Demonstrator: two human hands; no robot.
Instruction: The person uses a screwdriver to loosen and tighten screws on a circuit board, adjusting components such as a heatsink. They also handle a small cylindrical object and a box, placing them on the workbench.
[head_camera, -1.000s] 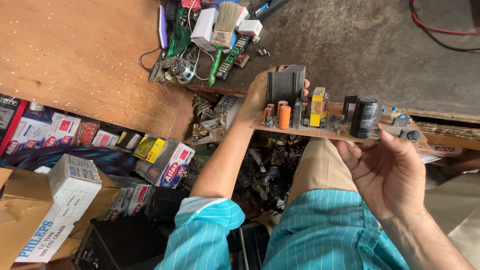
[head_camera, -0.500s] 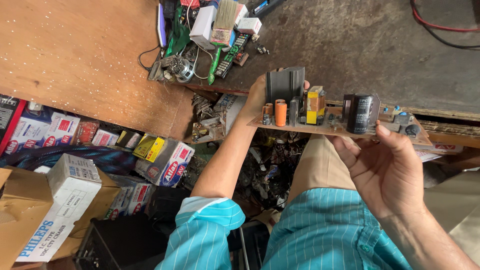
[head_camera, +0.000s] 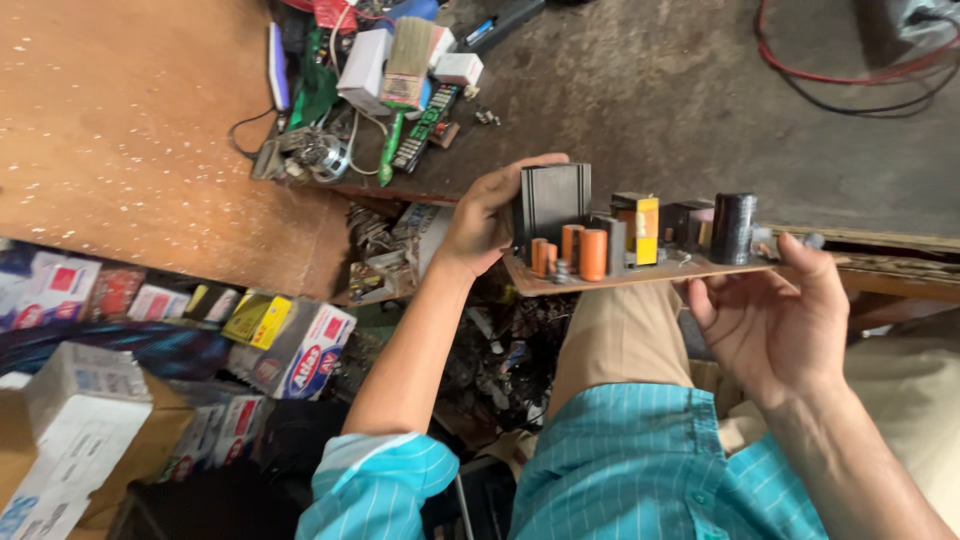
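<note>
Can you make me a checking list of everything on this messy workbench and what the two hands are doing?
Surface: brown wooden bench top, dusty and speckled; darker grey part to the right.
Job's things: circuit board held level over the lap, carrying a black heat sink, orange cylinders, a yellow block and a black cylinder.
Clutter: pile of small parts on the bench.
Grippers: left hand grips the board's heat-sink end; right hand supports the other end from below.
Cables: red and black wires on the grey part.
Surroundings: small cardboard boxes and scrap parts below the bench.
</note>
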